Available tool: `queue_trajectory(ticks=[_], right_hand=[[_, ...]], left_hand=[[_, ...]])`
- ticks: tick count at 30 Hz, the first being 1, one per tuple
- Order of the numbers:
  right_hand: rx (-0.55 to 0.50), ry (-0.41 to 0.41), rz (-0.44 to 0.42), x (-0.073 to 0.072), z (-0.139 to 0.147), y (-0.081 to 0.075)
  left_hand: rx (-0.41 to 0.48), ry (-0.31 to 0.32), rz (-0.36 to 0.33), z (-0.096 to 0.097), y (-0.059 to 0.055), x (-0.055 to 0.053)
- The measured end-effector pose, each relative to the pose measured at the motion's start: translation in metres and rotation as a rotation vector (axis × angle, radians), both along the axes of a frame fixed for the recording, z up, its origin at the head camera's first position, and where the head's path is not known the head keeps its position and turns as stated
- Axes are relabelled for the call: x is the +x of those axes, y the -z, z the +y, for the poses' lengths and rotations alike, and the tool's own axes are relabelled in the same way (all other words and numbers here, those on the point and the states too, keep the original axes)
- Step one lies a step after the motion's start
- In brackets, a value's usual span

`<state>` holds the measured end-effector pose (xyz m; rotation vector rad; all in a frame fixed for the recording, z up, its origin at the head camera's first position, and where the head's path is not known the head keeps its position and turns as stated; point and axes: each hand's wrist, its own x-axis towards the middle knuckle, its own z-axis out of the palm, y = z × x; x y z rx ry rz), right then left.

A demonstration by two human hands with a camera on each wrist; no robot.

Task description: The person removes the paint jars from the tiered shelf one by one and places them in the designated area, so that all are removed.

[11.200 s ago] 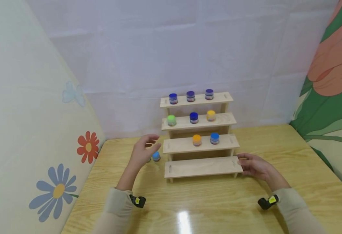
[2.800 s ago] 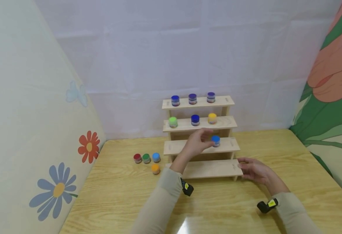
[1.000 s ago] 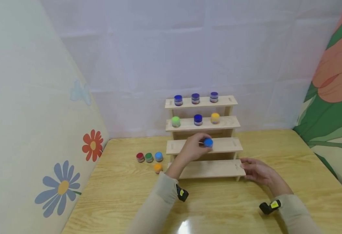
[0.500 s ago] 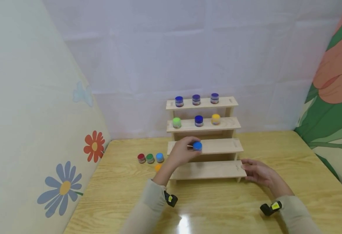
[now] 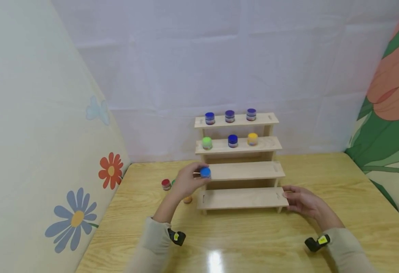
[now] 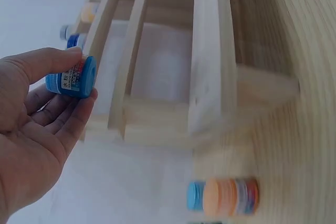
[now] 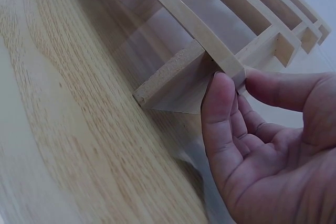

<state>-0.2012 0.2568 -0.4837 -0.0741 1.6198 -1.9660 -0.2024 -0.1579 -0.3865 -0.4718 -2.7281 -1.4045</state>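
My left hand (image 5: pixel 185 182) pinches a small blue-lidded paint jar (image 5: pixel 205 173) between thumb and fingers, at the left end of the third tier down of a wooden step rack (image 5: pixel 243 199). In the left wrist view the jar (image 6: pixel 73 77) shows a printed label and lies tilted on its side relative to that camera. My right hand (image 5: pixel 303 201) grips the right end of the lowest tier; in the right wrist view thumb and index finger (image 7: pixel 218 108) pinch the board's corner. Both lower tiers carry no jars.
Three blue and purple jars (image 5: pixel 229 116) stand on the top tier. Below them are a green jar (image 5: pixel 207 143), a dark blue jar (image 5: pixel 232 141) and a yellow jar (image 5: pixel 252 139). Left of the rack, a red-lidded jar (image 5: pixel 166 184) and an orange jar (image 5: pixel 187 199) sit on the table, others partly hidden.
My left hand has lifted the blue-lidded jar from the third tier and carried it left to that tier's end. An orange jar went from this tier to the table earlier. My right hand keeps its grip.
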Motion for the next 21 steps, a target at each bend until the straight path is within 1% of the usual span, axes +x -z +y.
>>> queue_trajectory(ticks=[5, 8, 12, 16, 21], right_hand=[[0.007, 0.014, 0.004, -0.001, 0.001, 0.001], [0.009, 0.014, 0.009, -0.002, 0.001, 0.002], [0.007, 0.011, 0.01, -0.002, 0.001, 0.003], [0.0, 0.014, 0.008, -0.002, 0.001, 0.004], [-0.007, 0.013, 0.007, -0.002, 0.001, 0.004]], left_hand=[[-0.033, -0.038, 0.001, -0.028, 0.008, 0.003], [-0.046, -0.066, -0.022, -0.043, 0.014, 0.006], [-0.032, -0.087, -0.059, -0.061, 0.019, 0.012], [-0.003, -0.1, -0.081, -0.075, 0.025, 0.016], [0.014, -0.134, -0.109, -0.086, 0.032, 0.018]])
